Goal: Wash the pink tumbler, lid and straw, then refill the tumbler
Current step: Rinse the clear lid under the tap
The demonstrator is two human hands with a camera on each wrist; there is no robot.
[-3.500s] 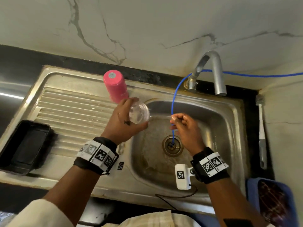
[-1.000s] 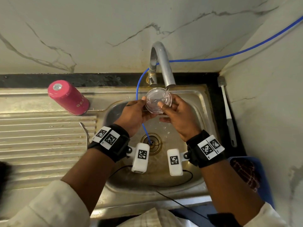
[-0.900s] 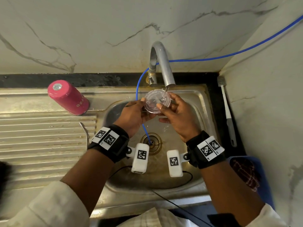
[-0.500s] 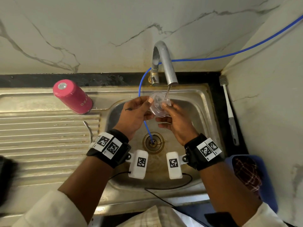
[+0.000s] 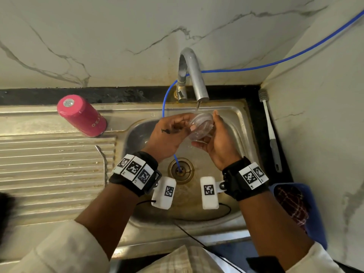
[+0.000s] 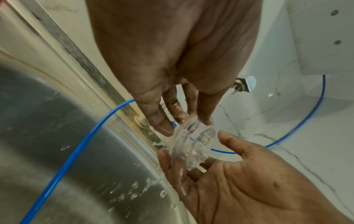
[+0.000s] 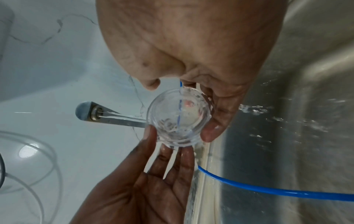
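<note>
A clear lid (image 5: pixel 201 126) is held under a thin stream from the tap (image 5: pixel 194 75), over the back of the sink (image 5: pixel 239 123). The left hand (image 5: pixel 167 134) pinches its edge with thumb and fingertips; the right hand (image 5: pixel 218 142) cradles it with fingers curled around the rim. The pink tumbler (image 5: pixel 81 116) stands upside down at the back edge of the draining board (image 5: pixel 49 164), well apart from the hands. A blue tube (image 5: pixel 164 99) runs down into the drain (image 5: pixel 180 170).

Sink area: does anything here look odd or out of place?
Yes. A thin blue tube runs along the wall, drops past the tap and ends in the sink drain. The pink tumbler stands upside down on the drainboard, which seems deliberate.
</note>
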